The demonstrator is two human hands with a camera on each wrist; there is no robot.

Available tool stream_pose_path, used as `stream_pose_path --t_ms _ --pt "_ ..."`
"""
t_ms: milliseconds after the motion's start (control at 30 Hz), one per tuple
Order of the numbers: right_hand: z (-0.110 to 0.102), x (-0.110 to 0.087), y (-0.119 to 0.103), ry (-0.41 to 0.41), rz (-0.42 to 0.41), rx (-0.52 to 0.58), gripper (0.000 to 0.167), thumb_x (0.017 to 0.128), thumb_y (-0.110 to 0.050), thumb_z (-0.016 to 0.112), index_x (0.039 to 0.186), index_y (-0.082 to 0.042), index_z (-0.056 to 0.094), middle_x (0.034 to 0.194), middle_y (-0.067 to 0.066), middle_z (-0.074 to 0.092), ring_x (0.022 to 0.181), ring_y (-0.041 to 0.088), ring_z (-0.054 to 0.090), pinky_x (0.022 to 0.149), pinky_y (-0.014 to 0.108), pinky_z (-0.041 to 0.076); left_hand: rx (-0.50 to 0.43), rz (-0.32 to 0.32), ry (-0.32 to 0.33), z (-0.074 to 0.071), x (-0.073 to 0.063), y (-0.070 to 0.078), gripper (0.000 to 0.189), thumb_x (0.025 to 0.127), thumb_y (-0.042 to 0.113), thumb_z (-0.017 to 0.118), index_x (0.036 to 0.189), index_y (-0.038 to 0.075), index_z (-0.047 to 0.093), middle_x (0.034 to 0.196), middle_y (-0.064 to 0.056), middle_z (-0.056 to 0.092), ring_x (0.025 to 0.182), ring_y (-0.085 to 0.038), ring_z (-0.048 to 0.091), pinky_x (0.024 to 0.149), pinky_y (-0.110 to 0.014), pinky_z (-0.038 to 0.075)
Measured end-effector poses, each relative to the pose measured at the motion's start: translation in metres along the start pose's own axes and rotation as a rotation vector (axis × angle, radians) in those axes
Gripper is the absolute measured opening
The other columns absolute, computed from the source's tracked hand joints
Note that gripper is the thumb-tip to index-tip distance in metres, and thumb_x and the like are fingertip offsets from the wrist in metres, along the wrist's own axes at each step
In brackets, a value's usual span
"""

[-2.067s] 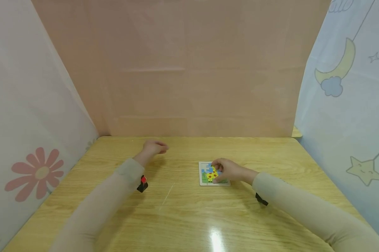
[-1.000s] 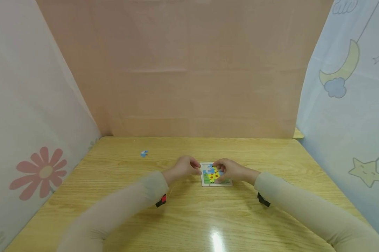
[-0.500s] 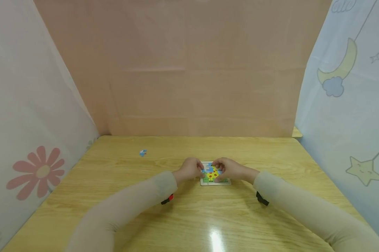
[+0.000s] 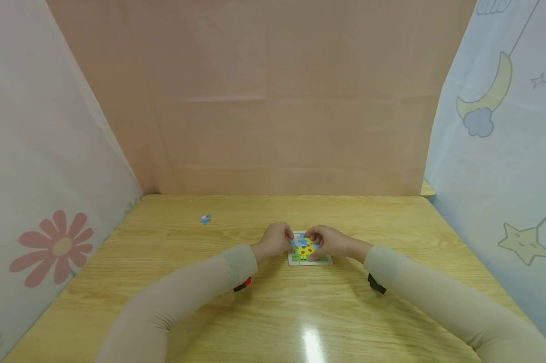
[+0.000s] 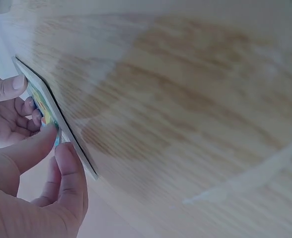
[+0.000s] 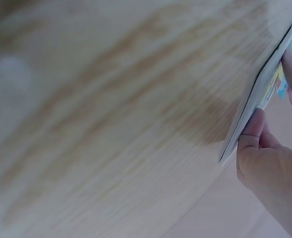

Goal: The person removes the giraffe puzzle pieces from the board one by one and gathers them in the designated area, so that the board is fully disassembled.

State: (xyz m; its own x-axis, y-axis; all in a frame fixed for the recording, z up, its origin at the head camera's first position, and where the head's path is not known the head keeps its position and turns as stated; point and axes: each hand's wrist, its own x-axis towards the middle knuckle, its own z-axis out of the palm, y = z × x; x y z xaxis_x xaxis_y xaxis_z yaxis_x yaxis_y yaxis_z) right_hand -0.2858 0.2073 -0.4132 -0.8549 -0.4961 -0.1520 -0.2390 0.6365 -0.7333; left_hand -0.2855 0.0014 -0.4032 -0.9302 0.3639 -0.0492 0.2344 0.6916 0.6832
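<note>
A small square jigsaw puzzle [image 4: 304, 250] with a yellow, red-spotted giraffe in a white frame lies on the table. At its left side my left hand [image 4: 275, 239] pinches a small puzzle piece [image 5: 59, 137] between thumb and forefinger, edge-on and mostly covered in the left wrist view. From the right, my right hand [image 4: 334, 242] grips the puzzle, thumb on its lower part and curled fingers near the top, hiding much of its right half. Farther left on the table lies a loose blue and white puzzle piece [image 4: 205, 219].
The wooden table [image 4: 254, 312] ends at a tan backdrop [image 4: 273, 101]. A flower-printed sheet [image 4: 50, 151] stands on the left, and a sheet with a moon and star [image 4: 495, 166] on the right. Each wrist wears a black strap.
My left hand has come from the far left of the table, uncovering the loose piece there, to the puzzle's left side with a piece in its fingers. My right hand has stayed in place.
</note>
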Motion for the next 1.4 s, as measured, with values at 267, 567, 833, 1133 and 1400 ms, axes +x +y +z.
stream_pose_path --t_ms 267,567,833,1133,1400 --pt "0.001 -0.002 -0.003 -0.006 -0.005 -0.003 0.064 0.077 -0.015 0.082 0.130 0.006 0.051 0.107 0.012 0.049 0.096 0.024 0.044 0.082 0.031 0.044 -0.059 -0.013 0.009 0.001 0.000 -0.004 0.016 0.080 -0.003 0.076 0.088 0.002 0.063 0.074 -0.002 0.057 0.062 -0.012 0.050 0.051 -0.018 0.043" --pt "0.001 -0.003 -0.004 -0.010 -0.003 -0.011 0.062 0.081 -0.018 0.080 0.130 0.006 0.050 0.110 0.013 0.049 0.098 0.024 0.044 0.085 0.032 0.043 -0.097 -0.048 -0.008 0.002 0.002 -0.005 0.007 0.083 0.000 0.074 0.086 0.002 0.068 0.074 0.000 0.055 0.066 -0.011 0.049 0.053 -0.017 0.043" --pt "0.008 0.005 -0.005 0.055 0.067 -0.024 0.060 0.078 -0.025 0.083 0.123 0.002 0.053 0.105 0.009 0.048 0.094 0.021 0.041 0.080 0.030 0.041 -0.184 -0.079 -0.015 0.003 0.002 -0.006 0.007 0.083 -0.003 0.073 0.087 -0.001 0.068 0.075 -0.002 0.057 0.065 -0.012 0.057 0.054 -0.018 0.050" --pt "0.010 0.004 -0.012 0.084 0.110 -0.005 0.060 0.078 -0.019 0.083 0.124 0.003 0.051 0.110 0.012 0.049 0.098 0.023 0.043 0.084 0.034 0.043 -0.266 -0.133 -0.029 0.002 0.004 -0.005 0.004 0.086 -0.004 0.069 0.090 -0.004 0.068 0.078 -0.004 0.059 0.068 -0.016 0.063 0.063 -0.024 0.058" --pt "0.012 0.004 -0.013 0.094 0.131 0.001 0.061 0.077 -0.019 0.083 0.125 0.002 0.052 0.111 0.012 0.049 0.099 0.023 0.044 0.087 0.035 0.044 -0.364 -0.179 -0.001 -0.005 0.003 -0.007 0.009 0.088 -0.003 0.066 0.096 -0.003 0.065 0.089 -0.010 0.060 0.081 -0.025 0.067 0.072 -0.029 0.060"
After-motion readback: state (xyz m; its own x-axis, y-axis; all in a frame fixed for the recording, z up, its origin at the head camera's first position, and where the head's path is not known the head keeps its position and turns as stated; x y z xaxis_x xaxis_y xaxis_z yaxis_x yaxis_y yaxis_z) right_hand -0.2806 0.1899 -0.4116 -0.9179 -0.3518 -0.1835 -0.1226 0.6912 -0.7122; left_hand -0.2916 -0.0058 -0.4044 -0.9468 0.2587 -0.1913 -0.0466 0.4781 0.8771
